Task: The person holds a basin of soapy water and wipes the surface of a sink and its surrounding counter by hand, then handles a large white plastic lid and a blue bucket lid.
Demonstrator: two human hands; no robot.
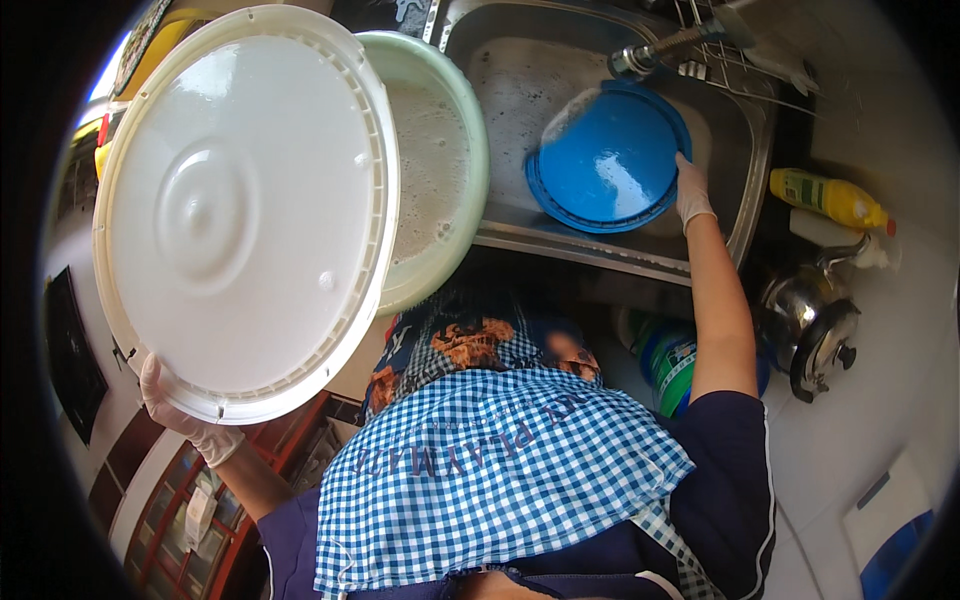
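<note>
My gloved left hand (176, 412) grips the lower rim of a large round white plastic lid (292, 202), which is raised at the left and shows a few small clumps of foam. Behind it, a pale green plastic basin (476, 172) of cloudy, sudsy water is partly hidden. In a white glove, my right hand (691, 191) holds the right edge of a smaller blue plastic lid (600, 157) with wet, shiny patches. The blue lid is tilted inside the stainless steel sink (517, 97), beneath the faucet (637, 60). Whitish foam or water lies along its upper left edge.
A wire rack (742, 82) stands at the sink's far right corner. Right of the sink are a yellow bottle (825, 199) and a steel kettle (806, 322). A green and blue container (671, 367) sits below my right arm. At lower left is a red-framed cabinet (225, 517).
</note>
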